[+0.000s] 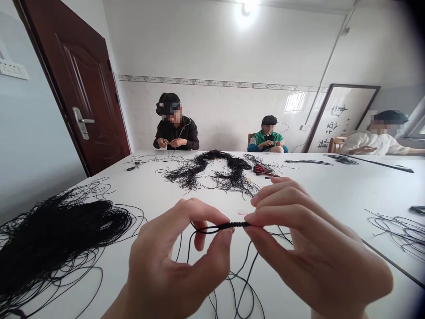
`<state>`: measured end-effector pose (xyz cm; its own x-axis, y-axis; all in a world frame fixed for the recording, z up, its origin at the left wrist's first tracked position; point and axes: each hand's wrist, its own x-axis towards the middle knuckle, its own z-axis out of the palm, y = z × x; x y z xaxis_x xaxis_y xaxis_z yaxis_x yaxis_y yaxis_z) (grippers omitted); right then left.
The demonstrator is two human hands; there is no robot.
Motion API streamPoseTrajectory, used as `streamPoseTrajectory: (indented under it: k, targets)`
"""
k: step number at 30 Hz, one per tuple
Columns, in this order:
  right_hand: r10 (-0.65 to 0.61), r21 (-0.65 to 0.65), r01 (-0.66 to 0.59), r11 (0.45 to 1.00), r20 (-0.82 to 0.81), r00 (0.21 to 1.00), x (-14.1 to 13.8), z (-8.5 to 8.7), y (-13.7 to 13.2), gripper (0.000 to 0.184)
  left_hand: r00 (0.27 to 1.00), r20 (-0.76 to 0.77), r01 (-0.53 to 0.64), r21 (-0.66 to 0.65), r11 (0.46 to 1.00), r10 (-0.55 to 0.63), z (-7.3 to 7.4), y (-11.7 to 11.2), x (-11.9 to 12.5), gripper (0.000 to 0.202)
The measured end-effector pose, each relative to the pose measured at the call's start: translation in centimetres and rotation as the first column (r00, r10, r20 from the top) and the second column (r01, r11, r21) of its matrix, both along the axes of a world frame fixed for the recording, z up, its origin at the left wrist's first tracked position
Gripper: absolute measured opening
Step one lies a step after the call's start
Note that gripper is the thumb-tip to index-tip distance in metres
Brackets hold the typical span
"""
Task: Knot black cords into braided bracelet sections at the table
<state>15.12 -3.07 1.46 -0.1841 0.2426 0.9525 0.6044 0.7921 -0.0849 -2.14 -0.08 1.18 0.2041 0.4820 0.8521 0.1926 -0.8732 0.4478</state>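
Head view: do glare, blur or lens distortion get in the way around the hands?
In the head view, the ceiling lamp blooms into glare and the top-right corner falls dark, both far from the hands. Wide-angle distortion makes the door lean. The braided black cord between the left hand and right hand looks fairly sharp, with no obvious motion blur.

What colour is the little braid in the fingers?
Black braided cord, best seen in the head view.

Braided cord (234, 226) between left hand (175, 259) and right hand (315, 252)
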Motion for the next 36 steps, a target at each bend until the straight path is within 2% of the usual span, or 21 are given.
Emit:
streamPoseTrajectory:
  k: [16,36]
  targets:
    - [0.005,-0.005,-0.005,1.0,0.002,1.0,0.13,-0.03,-0.18,0.017,0.999,0.009,0.053,-0.018,0.998,-0.053,-0.07,-0.01,0.02,0.019]
    - [-0.015,-0.01,0.015,1.0,0.005,1.0,-0.16,0.06,-0.2,0.018,0.999,-0.009,0.049,-0.006,0.999,-0.049,-0.11,-0.03,0.02,0.021]
